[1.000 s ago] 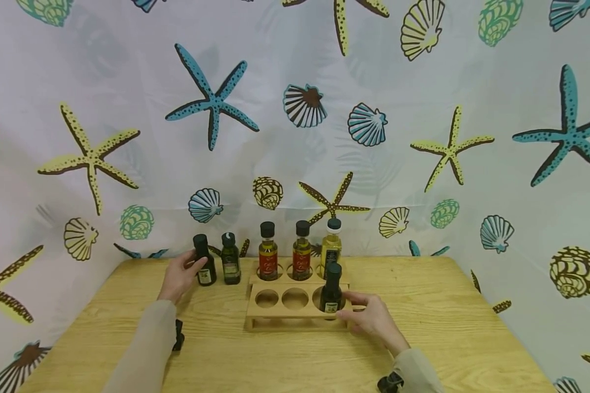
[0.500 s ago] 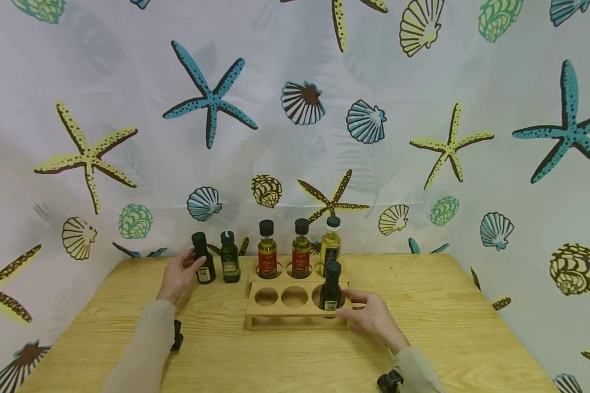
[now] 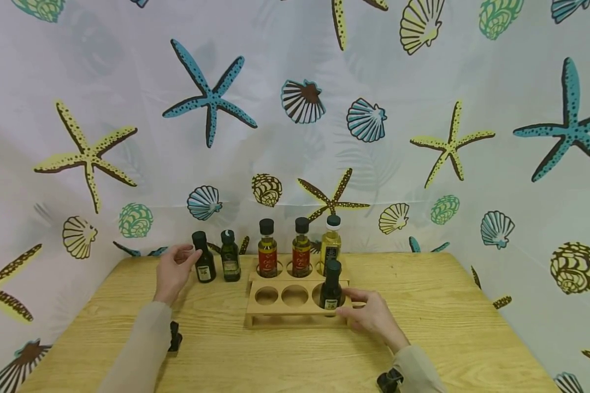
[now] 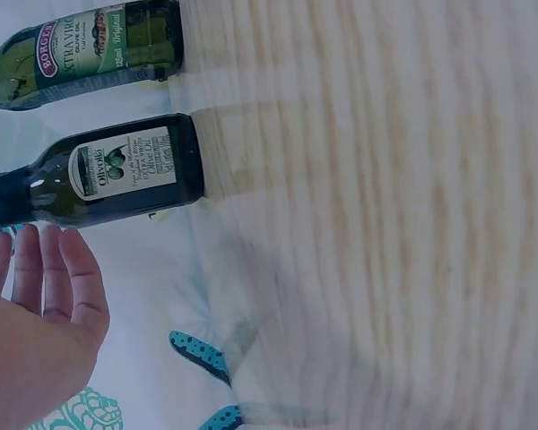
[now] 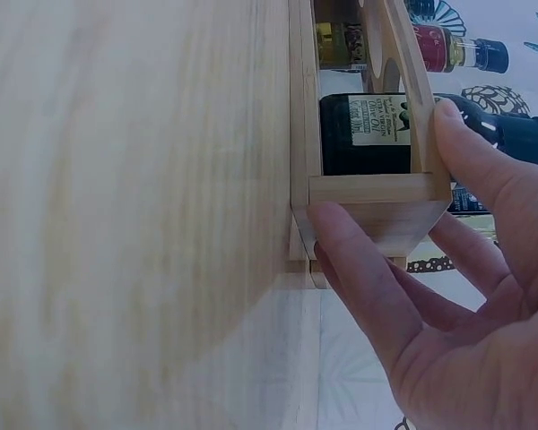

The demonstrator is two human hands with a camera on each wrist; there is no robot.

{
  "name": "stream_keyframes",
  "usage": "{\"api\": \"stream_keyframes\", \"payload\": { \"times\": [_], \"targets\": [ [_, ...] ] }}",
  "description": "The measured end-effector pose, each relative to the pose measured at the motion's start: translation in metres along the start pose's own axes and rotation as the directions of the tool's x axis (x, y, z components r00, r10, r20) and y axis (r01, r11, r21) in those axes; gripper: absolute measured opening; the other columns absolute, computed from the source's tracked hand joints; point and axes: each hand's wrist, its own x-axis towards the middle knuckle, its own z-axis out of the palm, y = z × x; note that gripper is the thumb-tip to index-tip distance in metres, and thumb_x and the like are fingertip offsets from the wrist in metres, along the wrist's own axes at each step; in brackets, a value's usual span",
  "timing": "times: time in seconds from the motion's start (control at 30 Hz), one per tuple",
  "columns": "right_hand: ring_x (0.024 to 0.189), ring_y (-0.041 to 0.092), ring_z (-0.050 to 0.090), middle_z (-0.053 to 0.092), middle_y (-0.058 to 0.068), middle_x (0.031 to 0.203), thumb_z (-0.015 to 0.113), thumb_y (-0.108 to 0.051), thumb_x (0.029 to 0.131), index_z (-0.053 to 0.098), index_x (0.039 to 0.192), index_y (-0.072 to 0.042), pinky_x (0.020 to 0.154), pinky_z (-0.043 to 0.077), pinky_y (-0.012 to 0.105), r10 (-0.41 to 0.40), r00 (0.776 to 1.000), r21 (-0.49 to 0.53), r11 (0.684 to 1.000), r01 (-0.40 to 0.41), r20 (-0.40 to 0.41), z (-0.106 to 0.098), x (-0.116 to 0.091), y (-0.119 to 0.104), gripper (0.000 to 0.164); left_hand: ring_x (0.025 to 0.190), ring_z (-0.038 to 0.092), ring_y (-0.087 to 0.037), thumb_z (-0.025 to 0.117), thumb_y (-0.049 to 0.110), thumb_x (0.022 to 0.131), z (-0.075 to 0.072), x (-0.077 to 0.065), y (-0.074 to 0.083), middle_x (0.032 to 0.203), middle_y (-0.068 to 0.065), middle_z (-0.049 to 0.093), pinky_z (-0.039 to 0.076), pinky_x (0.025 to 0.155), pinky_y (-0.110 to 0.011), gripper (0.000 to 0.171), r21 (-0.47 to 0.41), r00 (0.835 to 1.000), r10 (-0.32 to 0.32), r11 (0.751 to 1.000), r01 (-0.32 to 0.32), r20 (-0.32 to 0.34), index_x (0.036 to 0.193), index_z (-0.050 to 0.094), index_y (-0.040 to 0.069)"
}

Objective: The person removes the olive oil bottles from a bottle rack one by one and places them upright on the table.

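- Just beside a dark bottle [image 3: 205, 266] on the table [image 3: 216, 355]: the left hand [image 3: 172, 275], fingers loosely extended.
- Right hand [image 3: 372, 316]: thumb and fingers gripping the end of the wooden rack [image 3: 287, 312], beside its front bottle [image 3: 331, 289].

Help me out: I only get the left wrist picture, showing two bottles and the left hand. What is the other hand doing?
Observer: The right hand grips the end of a wooden rack with thumb and fingers.
Visitor: Oh! Is anything in it?
Observer: Yes: three back bottles and one front bottle.
Visitor: Is there room for the two I see?
Observer: It looks so; two front holes are empty, to the left of that front bottle.
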Motion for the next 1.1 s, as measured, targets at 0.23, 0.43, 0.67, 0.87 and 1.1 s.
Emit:
{"api": "stream_keyframes", "payload": {
  "times": [0.23,0.43,0.67,0.87,1.1],
  "targets": [
    [0.119,0.034,0.060,0.056,0.011,0.142,0.082,-0.033,0.080,0.063,0.133,-0.021,0.073,0.060,0.038,-0.004,1.000,0.000,1.000,0.004,0.002,-0.001,0.001,0.000,0.058,0.078,0.063,-0.014,0.065,0.051,0.090,0.002,-0.006,0.007,0.103,-0.018,0.068,0.056,0.066,-0.026,0.051,-0.063,1.000,-0.023,0.998,0.022,-0.016,0.116,0.065,0.007],
    [0.123,0.037,0.057,0.056,0.011,0.141,0.082,-0.032,0.080,0.064,0.133,-0.021,0.074,0.060,0.039,0.010,1.000,0.011,1.000,-0.010,-0.002,-0.001,0.000,0.000,0.057,0.066,0.059,-0.013,0.069,0.048,0.089,0.008,-0.016,0.017,0.080,-0.008,0.068,0.049,0.058,-0.025,0.046,-0.155,0.999,-0.028,0.987,0.031,0.023,0.104,0.067,0.005],
    [0.124,0.037,0.056,0.055,0.011,0.142,0.082,-0.033,0.080,0.063,0.134,-0.020,0.075,0.060,0.039,0.016,1.000,0.019,1.000,-0.016,0.005,0.000,0.001,0.002,0.058,0.064,0.058,-0.012,0.068,0.038,0.093,0.016,-0.028,0.031,0.070,0.008,0.063,0.050,0.057,-0.025,0.035,-0.289,0.991,-0.002,0.956,0.040,0.131,0.102,0.066,0.005],
    [0.125,0.038,0.055,0.054,0.012,0.143,0.082,-0.035,0.080,0.062,0.135,-0.020,0.076,0.060,0.038,0.012,1.000,0.009,1.000,-0.012,0.016,-0.002,0.001,0.003,0.060,0.065,0.057,-0.012,0.065,0.031,0.096,0.014,-0.048,0.064,0.071,0.007,0.063,0.052,0.058,-0.027,0.036,-0.322,0.974,0.023,0.946,0.051,0.224,0.108,0.065,-0.002],
    [0.124,0.037,0.056,0.055,0.013,0.142,0.083,-0.035,0.079,0.063,0.134,-0.020,0.074,0.060,0.037,0.021,1.000,0.003,1.000,-0.021,0.009,0.000,0.000,0.000,0.060,0.069,0.064,-0.017,0.066,0.026,0.096,0.030,-0.052,0.067,0.078,-0.001,0.067,0.056,0.060,-0.029,0.030,-0.379,0.950,0.038,0.921,0.087,0.310,0.109,0.067,-0.001]
  ]
}}
